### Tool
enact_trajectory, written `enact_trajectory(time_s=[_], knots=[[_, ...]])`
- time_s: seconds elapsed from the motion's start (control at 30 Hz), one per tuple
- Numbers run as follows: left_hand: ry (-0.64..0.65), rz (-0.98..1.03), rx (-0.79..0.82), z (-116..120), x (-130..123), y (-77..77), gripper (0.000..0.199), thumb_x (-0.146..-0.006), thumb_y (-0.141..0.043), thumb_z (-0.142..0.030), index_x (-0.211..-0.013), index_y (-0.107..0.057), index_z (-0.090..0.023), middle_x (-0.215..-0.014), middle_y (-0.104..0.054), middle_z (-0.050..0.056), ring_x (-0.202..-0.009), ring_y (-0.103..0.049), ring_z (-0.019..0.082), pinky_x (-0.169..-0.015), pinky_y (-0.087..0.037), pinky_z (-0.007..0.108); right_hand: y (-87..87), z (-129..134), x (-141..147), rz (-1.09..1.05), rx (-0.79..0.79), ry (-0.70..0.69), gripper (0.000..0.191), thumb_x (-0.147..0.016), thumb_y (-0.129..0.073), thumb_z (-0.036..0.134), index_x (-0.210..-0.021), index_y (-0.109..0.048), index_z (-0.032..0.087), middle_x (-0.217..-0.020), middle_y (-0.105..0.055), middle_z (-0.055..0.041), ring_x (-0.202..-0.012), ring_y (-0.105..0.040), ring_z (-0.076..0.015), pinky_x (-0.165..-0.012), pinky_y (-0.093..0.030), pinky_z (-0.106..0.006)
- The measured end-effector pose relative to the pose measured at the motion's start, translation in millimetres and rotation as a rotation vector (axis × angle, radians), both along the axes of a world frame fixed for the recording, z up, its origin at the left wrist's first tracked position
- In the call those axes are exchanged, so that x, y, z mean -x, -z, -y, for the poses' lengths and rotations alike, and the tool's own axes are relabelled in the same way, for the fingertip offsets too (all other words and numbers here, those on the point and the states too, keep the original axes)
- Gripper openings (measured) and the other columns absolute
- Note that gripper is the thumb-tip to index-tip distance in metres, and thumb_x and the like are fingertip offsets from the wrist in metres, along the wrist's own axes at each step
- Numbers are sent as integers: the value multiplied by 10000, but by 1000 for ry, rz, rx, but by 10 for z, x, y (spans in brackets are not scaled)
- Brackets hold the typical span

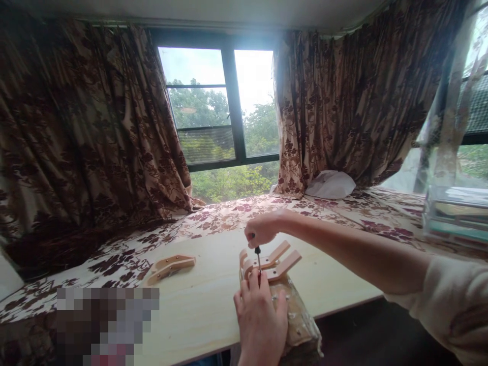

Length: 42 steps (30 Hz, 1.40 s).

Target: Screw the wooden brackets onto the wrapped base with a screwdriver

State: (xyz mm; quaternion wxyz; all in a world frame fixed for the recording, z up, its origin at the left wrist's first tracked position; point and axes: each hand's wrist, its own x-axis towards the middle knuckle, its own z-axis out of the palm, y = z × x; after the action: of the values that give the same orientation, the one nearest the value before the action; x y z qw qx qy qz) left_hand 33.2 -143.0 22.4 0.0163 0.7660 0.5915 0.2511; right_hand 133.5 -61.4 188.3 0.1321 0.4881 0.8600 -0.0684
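Observation:
My right hand (262,229) is closed round the handle of a screwdriver (258,258), which stands upright with its tip down at a light wooden piece (282,267) with angled arms and dark holes. My left hand (261,312) lies over the near end of that piece, its fingertips beside the screwdriver's tip; the fingers are spread and press down. Beneath the wooden piece is a worn, wrapped block (299,325). A second curved wooden piece (171,267) with dark holes rests on the board to the left.
A pale wooden board (202,305) bears the work, with its near edge at lower right. Behind it lies a floral cloth (236,213). At right stands a clear plastic container (455,216); a white bag (331,184) lies by the curtain. The lower left is pixelated.

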Motion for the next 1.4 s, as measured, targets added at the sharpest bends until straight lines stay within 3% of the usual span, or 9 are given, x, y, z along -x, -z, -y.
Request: enact_trajectory(time_s=[0.17, 0.3, 0.43, 0.7, 0.9, 1.03, 1.13, 1.4], knots=[[-7, 1, -12, 3, -5, 12, 452, -838, -486, -321, -1266, -533, -181, -1384, -474, 59, -1193, -428, 265, -987, -327, 414, -131, 14, -13, -7, 55, -29, 282, -844, -589, 268, -1095, -631, 147, -938, -658, -44, -852, -603, -176, -700, -464, -269], [-1, 3, -17, 5, -4, 6, 444, -845, -483, -321, -1264, -531, -182, -1375, -479, 53, -1158, -446, 263, -970, -337, 415, -97, 21, 26, 12, 82, -12, 286, -899, -548, 312, -1131, -584, 147, -1056, -619, -65, -895, -606, -185, -762, -511, -363], [4, 6, -26, 7, -8, -12, 437, -844, -493, -318, -1254, -538, -174, -1364, -487, 59, -1142, -456, 265, -954, -346, 419, -19, 39, 62, 6, -6, 37, 341, -901, -546, 342, -1187, -548, 157, -1180, -567, -88, -987, -584, -216, -816, -504, -422], [7, 2, -28, 2, -11, -11, 443, -843, -495, -327, -1256, -540, -175, -1360, -493, 59, -1138, -458, 267, -951, -350, 424, -97, 35, -10, -45, -17, -17, 214, -874, -558, 244, -1018, -664, 127, -955, -673, -56, -862, -614, -187, -727, -485, -298], [8, 2, -27, 10, -9, -19, 443, -844, -499, -326, -1256, -540, -170, -1352, -501, 60, -1132, -462, 263, -951, -350, 425, 6, 59, -26, -26, -80, 35, 315, -907, -535, 356, -1147, -565, 153, -1135, -587, -79, -948, -595, -199, -799, -509, -411], [5, 0, -31, 10, -10, -16, 442, -845, -495, -326, -1257, -541, -173, -1359, -498, 58, -1139, -460, 266, -953, -349, 424, -34, 50, -65, -36, -24, -10, 254, -888, -544, 317, -1019, -651, 127, -895, -668, -46, -787, -614, -154, -708, -489, -294], [3, -1, -32, 9, -13, -15, 446, -841, -498, -324, -1259, -539, -176, -1367, -491, 57, -1146, -455, 266, -954, -347, 426, -55, 46, -70, -46, 13, -55, 244, -814, -607, 236, -1025, -678, 135, -893, -691, -40, -767, -602, -131, -655, -439, -221], [6, -8, -27, 18, -15, -43, 436, -838, -505, -327, -1246, -550, -180, -1363, -495, 55, -1137, -459, 260, -947, -346, 420, -6, 117, -19, -6, -106, -17, 354, -823, -564, 328, -1021, -680, 59, -952, -688, -153, -775, -581, -194, -567, -359, -267]])
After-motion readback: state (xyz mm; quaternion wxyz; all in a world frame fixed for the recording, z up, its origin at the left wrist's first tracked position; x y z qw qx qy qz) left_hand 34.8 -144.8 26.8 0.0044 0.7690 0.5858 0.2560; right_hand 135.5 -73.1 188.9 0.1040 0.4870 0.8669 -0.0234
